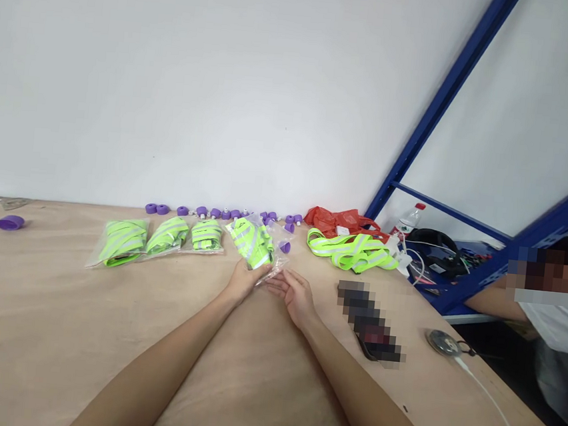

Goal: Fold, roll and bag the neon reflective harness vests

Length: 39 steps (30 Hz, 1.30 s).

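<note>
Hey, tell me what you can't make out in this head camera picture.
All in the head view:
- Left hand: some fingers are hidden behind the clear bag it holds.
- Dark device on the table: pixelation covers most of its face.
- Bottle: its label print is too small to read.
- Red bag: its folds hide anything inside.
- Co-worker: cut off by the right edge.

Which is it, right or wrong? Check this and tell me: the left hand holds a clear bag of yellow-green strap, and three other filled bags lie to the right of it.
Wrong on the side: the three other filled bags lie to the left of the held one, as the head view shows. The left hand does hold a clear bag of yellow-green strap.
</note>
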Motion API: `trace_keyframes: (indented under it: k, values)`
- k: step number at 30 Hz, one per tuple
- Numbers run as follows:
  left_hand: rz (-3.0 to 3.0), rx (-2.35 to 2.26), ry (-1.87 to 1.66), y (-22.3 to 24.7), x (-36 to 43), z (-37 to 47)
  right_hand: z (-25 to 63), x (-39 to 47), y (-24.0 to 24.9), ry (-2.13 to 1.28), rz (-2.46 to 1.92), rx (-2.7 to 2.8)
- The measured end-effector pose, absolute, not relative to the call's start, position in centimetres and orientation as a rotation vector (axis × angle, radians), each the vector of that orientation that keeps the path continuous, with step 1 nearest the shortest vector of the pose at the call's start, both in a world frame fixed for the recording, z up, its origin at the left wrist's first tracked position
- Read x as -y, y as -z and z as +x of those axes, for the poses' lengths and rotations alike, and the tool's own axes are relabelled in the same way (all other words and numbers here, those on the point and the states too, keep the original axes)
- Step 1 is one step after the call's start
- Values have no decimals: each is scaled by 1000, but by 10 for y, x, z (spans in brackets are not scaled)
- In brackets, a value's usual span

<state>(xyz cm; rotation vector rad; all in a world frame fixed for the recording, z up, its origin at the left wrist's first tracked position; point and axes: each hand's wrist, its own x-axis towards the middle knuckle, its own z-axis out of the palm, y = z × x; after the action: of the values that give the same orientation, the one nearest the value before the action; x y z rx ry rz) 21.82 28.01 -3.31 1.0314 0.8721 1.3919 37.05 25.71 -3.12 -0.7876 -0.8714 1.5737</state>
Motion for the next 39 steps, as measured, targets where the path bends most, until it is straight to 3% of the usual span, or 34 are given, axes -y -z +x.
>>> trace_keyframes:
  k: [14, 20, 22, 28, 34, 39]
  values:
    - [948, -800, -1070, 32, -276, 214, 399, -278, 39, -1082, -992, 1131]
    - [1028, -801, -630, 11, -275, 194, 409, -274, 21, -321, -954, 1975]
    - [1064, -813, -516, 1, -275, 189, 408, -273, 17, -218, -916, 2157]
    - [1200, -866, -331, -29, -276, 171, 399, -263, 21, -466, -835, 2008]
    - [1420, -946, -791, -54, -279, 160, 387, -247, 11, -697, -851, 1428]
    - [1520, -917, -770, -53, -273, 172, 373, -245, 9, -921, -760, 1343]
